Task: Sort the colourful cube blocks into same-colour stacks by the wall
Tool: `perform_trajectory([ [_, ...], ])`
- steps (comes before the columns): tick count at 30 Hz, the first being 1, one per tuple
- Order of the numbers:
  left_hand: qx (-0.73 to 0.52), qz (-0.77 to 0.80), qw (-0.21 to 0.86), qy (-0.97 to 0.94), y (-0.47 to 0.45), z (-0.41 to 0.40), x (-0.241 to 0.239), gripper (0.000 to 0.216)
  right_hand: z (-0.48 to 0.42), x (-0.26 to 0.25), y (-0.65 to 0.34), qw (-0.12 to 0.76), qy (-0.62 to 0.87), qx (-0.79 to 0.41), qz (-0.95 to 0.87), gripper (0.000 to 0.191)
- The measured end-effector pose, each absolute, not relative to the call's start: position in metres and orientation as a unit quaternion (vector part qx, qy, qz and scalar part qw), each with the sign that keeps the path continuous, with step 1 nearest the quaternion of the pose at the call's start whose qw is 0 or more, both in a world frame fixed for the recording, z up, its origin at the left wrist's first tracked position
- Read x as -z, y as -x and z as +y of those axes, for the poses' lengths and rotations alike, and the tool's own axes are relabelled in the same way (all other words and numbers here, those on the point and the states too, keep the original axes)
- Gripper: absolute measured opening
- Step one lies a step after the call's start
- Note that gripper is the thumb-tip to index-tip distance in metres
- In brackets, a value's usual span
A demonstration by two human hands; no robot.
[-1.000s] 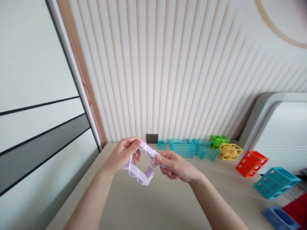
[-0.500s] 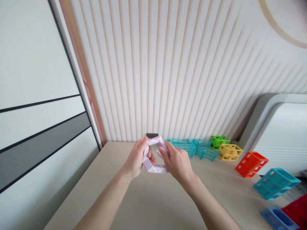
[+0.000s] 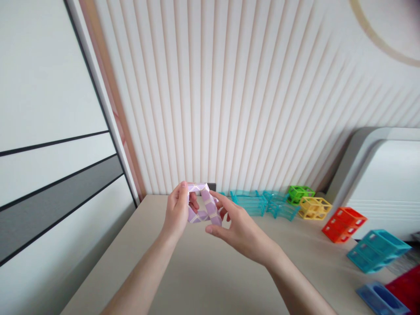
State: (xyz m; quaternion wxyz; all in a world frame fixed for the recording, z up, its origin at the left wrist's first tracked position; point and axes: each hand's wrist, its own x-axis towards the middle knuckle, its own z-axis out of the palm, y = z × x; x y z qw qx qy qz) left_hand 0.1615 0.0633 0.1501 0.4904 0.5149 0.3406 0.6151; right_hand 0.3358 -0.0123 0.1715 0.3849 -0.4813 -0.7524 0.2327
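Observation:
A pale purple and white folding snake puzzle (image 3: 205,205) is held up above the beige table (image 3: 210,275), bent into a compact loop. My left hand (image 3: 177,212) grips its left end with thumb on top and fingers curled behind. My right hand (image 3: 238,227) sits just right of the puzzle, fingers spread; its index finger and thumb touch the puzzle's right side without closing round it.
Along the back right of the table stand plastic lattice blocks: teal (image 3: 251,202), green (image 3: 299,192), yellow (image 3: 315,207), red-orange (image 3: 344,223), and a larger teal one (image 3: 377,249). A blue block (image 3: 380,297) lies at the lower right. A dark wall socket (image 3: 211,187) sits behind the puzzle.
The puzzle has been folded from a wide open loop into a tighter shape and lifted slightly. My right hand has loosened from a grip to spread fingers.

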Motion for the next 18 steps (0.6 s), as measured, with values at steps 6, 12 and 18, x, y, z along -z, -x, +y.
perform_trajectory([
  [6, -0.604, 0.357, 0.482, -0.525, -0.155, 0.065, -0.156, 0.043, -0.009, -0.158, -0.327, 0.368, 0.478, -0.108, -0.79, 0.067],
  [12, -0.585, 0.348, 0.453, -0.576, -0.133, 0.062, -0.176, 0.037, 0.0, -0.15, -0.327, 0.433, 0.443, -0.003, -0.785, 0.052],
  [18, -0.406, 0.386, 0.437, -0.704, -0.12, 0.065, -0.178, 0.043, -0.002, -0.154, -0.33, 0.412, 0.422, 0.045, -0.806, 0.044],
])
